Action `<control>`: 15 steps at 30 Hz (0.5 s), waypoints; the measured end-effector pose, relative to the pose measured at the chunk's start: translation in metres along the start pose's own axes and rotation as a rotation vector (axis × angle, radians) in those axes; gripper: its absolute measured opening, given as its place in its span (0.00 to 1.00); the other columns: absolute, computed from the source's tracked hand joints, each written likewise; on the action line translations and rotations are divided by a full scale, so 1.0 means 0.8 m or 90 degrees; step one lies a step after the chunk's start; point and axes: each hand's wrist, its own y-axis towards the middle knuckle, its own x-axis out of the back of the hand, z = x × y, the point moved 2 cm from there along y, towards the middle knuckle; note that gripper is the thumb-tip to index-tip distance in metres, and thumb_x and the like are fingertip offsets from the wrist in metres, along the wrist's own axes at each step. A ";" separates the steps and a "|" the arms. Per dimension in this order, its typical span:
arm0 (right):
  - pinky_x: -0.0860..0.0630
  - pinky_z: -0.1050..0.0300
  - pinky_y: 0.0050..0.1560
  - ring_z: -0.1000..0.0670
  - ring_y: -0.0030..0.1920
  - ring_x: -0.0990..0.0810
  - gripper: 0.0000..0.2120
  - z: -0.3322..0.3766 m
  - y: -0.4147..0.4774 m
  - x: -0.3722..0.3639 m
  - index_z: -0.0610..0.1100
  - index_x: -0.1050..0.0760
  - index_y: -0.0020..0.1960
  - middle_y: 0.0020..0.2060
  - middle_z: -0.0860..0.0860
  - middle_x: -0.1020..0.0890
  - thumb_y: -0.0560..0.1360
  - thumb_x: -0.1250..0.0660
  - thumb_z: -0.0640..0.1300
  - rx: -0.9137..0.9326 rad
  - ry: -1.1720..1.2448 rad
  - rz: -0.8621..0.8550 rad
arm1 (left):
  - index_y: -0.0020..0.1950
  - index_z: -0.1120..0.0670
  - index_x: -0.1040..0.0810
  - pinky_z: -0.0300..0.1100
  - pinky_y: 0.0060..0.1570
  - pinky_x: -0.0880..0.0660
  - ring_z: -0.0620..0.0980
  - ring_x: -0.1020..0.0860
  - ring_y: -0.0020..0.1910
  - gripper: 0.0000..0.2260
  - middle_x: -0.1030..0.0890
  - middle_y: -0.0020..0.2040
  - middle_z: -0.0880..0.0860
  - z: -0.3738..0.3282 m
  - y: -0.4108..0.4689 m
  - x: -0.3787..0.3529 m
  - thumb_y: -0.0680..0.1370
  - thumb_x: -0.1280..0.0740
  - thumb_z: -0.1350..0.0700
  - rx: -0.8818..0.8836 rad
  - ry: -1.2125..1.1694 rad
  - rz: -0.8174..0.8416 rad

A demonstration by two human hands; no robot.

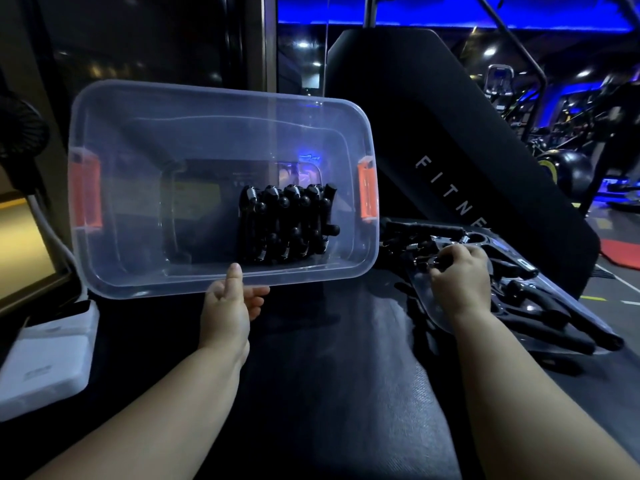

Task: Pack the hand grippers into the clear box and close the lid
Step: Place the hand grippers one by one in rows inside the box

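Our left hand pinches the tilted clear box by its rim — our right hand curls round a hand gripper.

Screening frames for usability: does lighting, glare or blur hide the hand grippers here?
Head view: dim, blue lights behind, edges bent by the wide angle. Head view: grippers in the clear box read clearly despite a blue reflection on its wall. Head view: loose grippers by the right hand melt into the dark bench.

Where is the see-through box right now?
In the head view, the clear box sits left of centre, its near rim held by the left hand, with black hand grippers inside by its right orange latch.
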 end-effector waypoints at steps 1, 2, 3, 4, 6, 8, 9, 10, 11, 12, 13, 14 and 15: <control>0.33 0.59 0.52 0.51 0.50 0.30 0.12 0.000 0.000 0.001 0.42 0.23 0.56 0.63 0.45 0.31 0.73 0.31 0.39 0.000 0.005 -0.004 | 0.44 0.50 0.30 0.39 0.37 0.29 0.46 0.24 0.34 0.11 0.18 0.36 0.52 0.000 0.000 0.000 0.81 0.42 0.46 0.000 0.000 0.001; 0.33 0.59 0.52 0.52 0.49 0.31 0.11 -0.001 -0.001 0.002 0.42 0.23 0.55 0.63 0.46 0.31 0.73 0.31 0.39 0.002 0.008 -0.007 | 0.44 0.50 0.30 0.39 0.36 0.29 0.46 0.24 0.34 0.11 0.18 0.36 0.52 0.000 -0.001 0.000 0.81 0.42 0.46 -0.001 -0.002 0.001; 0.33 0.59 0.52 0.51 0.49 0.31 0.10 -0.001 -0.001 0.003 0.42 0.22 0.55 0.62 0.46 0.31 0.73 0.30 0.40 0.005 0.008 -0.008 | 0.44 0.51 0.30 0.38 0.36 0.29 0.46 0.24 0.34 0.11 0.18 0.36 0.52 0.000 -0.001 0.000 0.81 0.42 0.46 -0.001 -0.003 0.001; 0.33 0.60 0.51 0.51 0.49 0.29 0.10 -0.001 -0.002 0.004 0.42 0.22 0.54 0.61 0.46 0.31 0.73 0.30 0.41 0.007 0.006 -0.007 | 0.44 0.51 0.30 0.38 0.36 0.29 0.46 0.24 0.34 0.11 0.18 0.36 0.52 0.001 -0.001 0.000 0.81 0.42 0.46 0.000 -0.002 0.001; 0.34 0.60 0.51 0.50 0.49 0.29 0.10 -0.001 -0.004 0.007 0.42 0.22 0.53 0.60 0.46 0.30 0.73 0.29 0.42 0.010 -0.001 -0.006 | 0.44 0.51 0.30 0.38 0.37 0.29 0.46 0.24 0.34 0.11 0.18 0.36 0.52 0.001 -0.001 0.001 0.81 0.42 0.46 0.002 -0.001 0.004; 0.34 0.60 0.51 0.50 0.49 0.28 0.10 0.000 -0.007 0.009 0.43 0.21 0.52 0.59 0.47 0.29 0.72 0.28 0.43 0.019 -0.009 -0.009 | 0.45 0.51 0.29 0.39 0.37 0.29 0.46 0.24 0.34 0.10 0.18 0.36 0.53 0.000 -0.002 0.001 0.81 0.42 0.46 0.002 -0.001 0.006; 0.33 0.60 0.51 0.49 0.49 0.27 0.10 0.001 -0.008 0.010 0.43 0.21 0.51 0.58 0.47 0.29 0.72 0.28 0.43 0.024 -0.011 -0.012 | 0.45 0.51 0.29 0.39 0.37 0.29 0.46 0.24 0.34 0.10 0.18 0.36 0.53 0.000 -0.002 0.001 0.81 0.42 0.46 0.002 -0.001 0.007; 0.33 0.60 0.51 0.49 0.49 0.26 0.09 0.002 -0.010 0.011 0.44 0.21 0.51 0.58 0.48 0.29 0.71 0.27 0.44 0.029 -0.011 -0.014 | 0.46 0.51 0.29 0.39 0.36 0.29 0.46 0.24 0.34 0.10 0.19 0.37 0.53 0.000 -0.002 0.001 0.81 0.42 0.46 0.001 -0.001 0.007; 0.33 0.60 0.50 0.50 0.48 0.26 0.09 0.002 -0.011 0.012 0.44 0.21 0.50 0.57 0.48 0.28 0.71 0.27 0.44 0.033 -0.009 -0.015 | 0.46 0.51 0.29 0.39 0.36 0.29 0.46 0.24 0.34 0.10 0.19 0.37 0.53 0.000 -0.002 0.001 0.81 0.42 0.46 0.001 -0.001 0.008; 0.32 0.59 0.50 0.51 0.47 0.28 0.09 0.002 -0.012 0.013 0.45 0.21 0.50 0.56 0.49 0.28 0.71 0.27 0.44 0.037 -0.006 -0.015 | 0.46 0.51 0.29 0.39 0.36 0.29 0.46 0.24 0.34 0.10 0.19 0.37 0.53 0.000 -0.002 0.002 0.81 0.42 0.46 0.000 -0.001 0.009; 0.32 0.59 0.50 0.52 0.47 0.28 0.08 0.002 -0.013 0.013 0.45 0.21 0.49 0.56 0.49 0.28 0.71 0.27 0.44 0.041 -0.005 -0.017 | 0.46 0.51 0.29 0.39 0.36 0.29 0.46 0.24 0.34 0.10 0.18 0.37 0.53 0.000 -0.002 0.002 0.81 0.42 0.46 0.000 -0.001 0.009; 0.31 0.59 0.50 0.52 0.47 0.28 0.08 0.003 -0.013 0.014 0.45 0.21 0.49 0.55 0.49 0.28 0.70 0.26 0.44 0.044 -0.004 -0.018 | 0.46 0.51 0.29 0.39 0.36 0.29 0.46 0.24 0.34 0.10 0.18 0.37 0.53 0.001 -0.001 0.002 0.81 0.42 0.46 -0.001 0.000 0.009; 0.31 0.59 0.50 0.52 0.47 0.27 0.08 0.003 -0.014 0.015 0.45 0.21 0.48 0.55 0.49 0.28 0.70 0.26 0.43 0.045 -0.002 -0.019 | 0.46 0.51 0.29 0.39 0.36 0.29 0.47 0.24 0.34 0.10 0.19 0.37 0.53 0.000 -0.001 0.002 0.81 0.42 0.46 -0.001 0.000 0.010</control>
